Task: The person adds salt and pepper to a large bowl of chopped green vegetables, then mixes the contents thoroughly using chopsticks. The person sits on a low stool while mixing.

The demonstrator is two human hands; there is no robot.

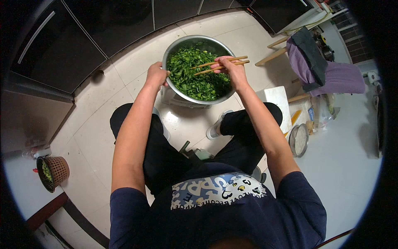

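A large stainless steel bowl (199,101) stands in front of me, resting on a low support that is mostly hidden beneath it. Chopped leafy greens (194,84) fill much of it. My left hand (157,74) grips the bowl's left rim, thumb at the inner edge. Over the right side of the bowl, my right hand (231,70) holds a pair of wooden chopsticks (206,64); their tips point left, over or among the greens, and whether they touch them is hard to tell.
Black cabinets (124,25) line the far side. At right are a chair with a purple cover (340,77), a white box (275,96) and a metal bowl with pale contents (301,140). A brown basket (59,169) holding greens is at lower left. My legs flank the floor before me.
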